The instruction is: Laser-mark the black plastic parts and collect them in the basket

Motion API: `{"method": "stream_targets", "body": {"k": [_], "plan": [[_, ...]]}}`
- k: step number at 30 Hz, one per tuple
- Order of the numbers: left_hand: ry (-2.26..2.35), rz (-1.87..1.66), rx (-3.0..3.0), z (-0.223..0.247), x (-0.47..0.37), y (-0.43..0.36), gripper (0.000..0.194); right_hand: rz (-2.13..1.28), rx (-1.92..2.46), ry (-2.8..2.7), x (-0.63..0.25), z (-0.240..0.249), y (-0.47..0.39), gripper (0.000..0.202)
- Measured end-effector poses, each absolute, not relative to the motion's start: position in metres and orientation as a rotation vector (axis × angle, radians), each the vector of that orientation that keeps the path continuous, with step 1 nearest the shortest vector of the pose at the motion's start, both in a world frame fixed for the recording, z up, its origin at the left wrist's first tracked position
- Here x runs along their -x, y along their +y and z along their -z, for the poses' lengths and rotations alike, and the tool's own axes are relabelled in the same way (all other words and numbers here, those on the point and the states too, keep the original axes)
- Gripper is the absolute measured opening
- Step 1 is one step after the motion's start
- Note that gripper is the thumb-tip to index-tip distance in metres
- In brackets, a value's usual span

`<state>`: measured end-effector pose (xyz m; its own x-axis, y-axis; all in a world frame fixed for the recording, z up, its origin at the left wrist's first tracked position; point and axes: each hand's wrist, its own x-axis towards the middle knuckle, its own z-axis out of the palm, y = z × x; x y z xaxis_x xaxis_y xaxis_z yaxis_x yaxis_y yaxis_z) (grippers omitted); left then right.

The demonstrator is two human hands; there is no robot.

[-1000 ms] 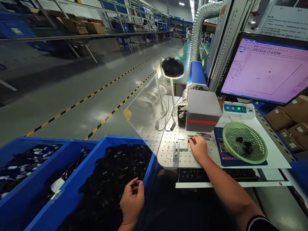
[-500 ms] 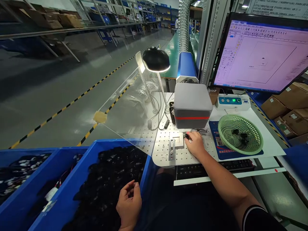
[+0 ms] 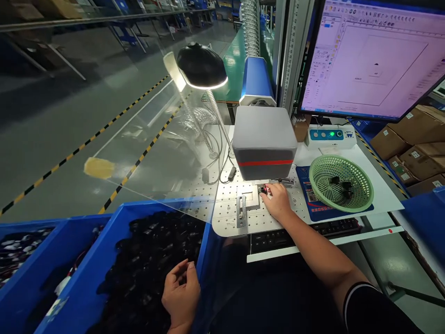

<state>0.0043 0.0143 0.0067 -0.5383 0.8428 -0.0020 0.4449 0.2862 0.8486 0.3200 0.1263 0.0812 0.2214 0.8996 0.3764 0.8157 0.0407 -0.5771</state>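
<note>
My right hand (image 3: 277, 200) pinches a small round black part (image 3: 263, 189) on the perforated metal plate (image 3: 225, 220), below the front of a grey box-shaped machine head (image 3: 264, 144). The part sits at the right side of a square metal fixture frame (image 3: 256, 199). A red glint shows at the fingertips. My left hand (image 3: 181, 290) hovers over a blue bin (image 3: 120, 218) heaped with small black parts (image 3: 156, 246). Its fingers are curled, with thumb and index tips close together, and nothing shows between them.
A green plastic basket (image 3: 342, 204) with a few black parts stands on a blue mat (image 3: 306, 185) at right. Beyond are a control box (image 3: 332, 135) and a monitor (image 3: 368, 65). A clear panel (image 3: 149, 171) juts left past a black-hooded lamp (image 3: 201, 65). A keyboard (image 3: 267, 241) lies below the plate.
The view has shifted, so the bench appears further left and higher. A red glint now shows by the part in my right hand. Both hands keep nearly the same pose.
</note>
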Motion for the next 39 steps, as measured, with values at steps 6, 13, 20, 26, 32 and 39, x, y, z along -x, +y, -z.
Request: {"method": "stream_targets", "body": {"k": [6,13,20,26,32,39], "plan": [[2.112,-1.167,-1.131,-0.006,-0.005,0.014,0.04,-0.152,1.779,-1.605,-0.321,-0.08,0.126,0.015],[2.116,-1.2,-1.141,-0.009,-0.008,0.014,0.039,-0.198,1.8,-1.599,-0.321,-0.079,0.128,0.012],[2.129,-1.184,-1.144,-0.004,-0.004,0.014,0.041,-0.213,1.826,-1.592,-0.321,-0.079,0.129,0.016],[2.105,-1.229,-1.114,-0.003,-0.004,0.012,0.041,-0.217,1.835,-1.55,-0.322,-0.085,0.124,0.022],[2.093,-1.253,-0.968,-0.002,-0.001,0.014,0.038,-0.231,1.782,-1.582,-0.329,-0.083,0.077,0.017],[1.866,-1.302,-0.284,0.013,0.012,0.03,0.025,-0.235,1.615,-1.718,-0.335,-0.09,-0.011,0.011]]}}
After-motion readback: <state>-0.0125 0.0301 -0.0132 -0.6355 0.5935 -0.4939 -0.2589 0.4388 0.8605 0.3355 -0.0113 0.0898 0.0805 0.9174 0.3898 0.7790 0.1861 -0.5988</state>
